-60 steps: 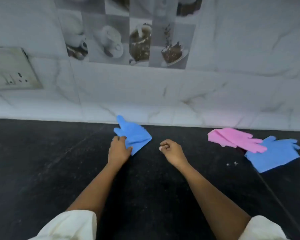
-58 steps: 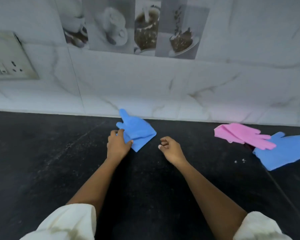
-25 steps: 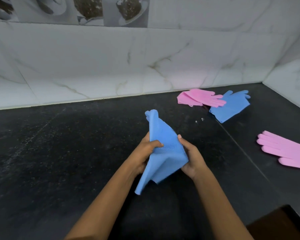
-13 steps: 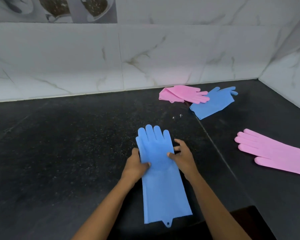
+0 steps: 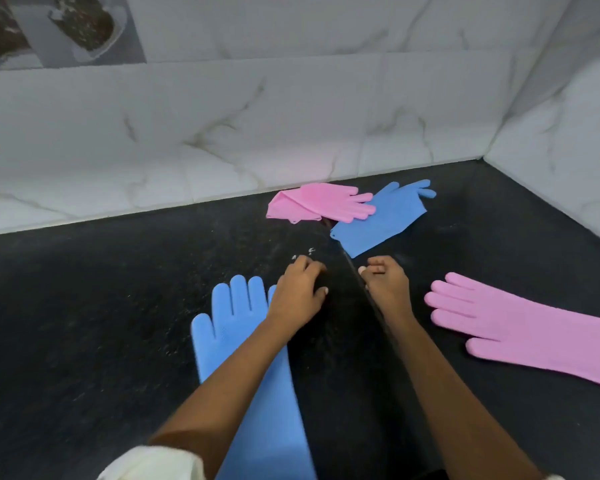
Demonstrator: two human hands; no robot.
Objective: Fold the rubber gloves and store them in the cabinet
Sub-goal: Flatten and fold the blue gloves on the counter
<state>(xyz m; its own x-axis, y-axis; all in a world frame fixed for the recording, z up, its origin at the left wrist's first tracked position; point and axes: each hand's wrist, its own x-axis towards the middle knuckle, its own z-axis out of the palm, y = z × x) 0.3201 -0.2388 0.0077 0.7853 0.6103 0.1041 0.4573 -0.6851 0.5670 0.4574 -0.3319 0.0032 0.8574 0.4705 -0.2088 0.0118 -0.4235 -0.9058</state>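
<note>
A long blue rubber glove lies flat and unfolded on the black counter, fingers pointing away, partly under my left forearm. My left hand hovers just right of its fingers, curled and holding nothing. My right hand is beside it, fingers curled, also holding nothing. To the right lies an unfolded pink glove. Near the back wall sit a folded pink glove and a folded blue glove, the pink one overlapping the blue one. No cabinet is in view.
White marble-look tiles form the back wall and meet a side wall at the right corner. A thin seam runs across the counter between my hands. A few small white crumbs lie near my left hand.
The blue glove was lifted off the counter by the wall, opened out and laid flat. Both hands have now let go of it and moved right and forward.
</note>
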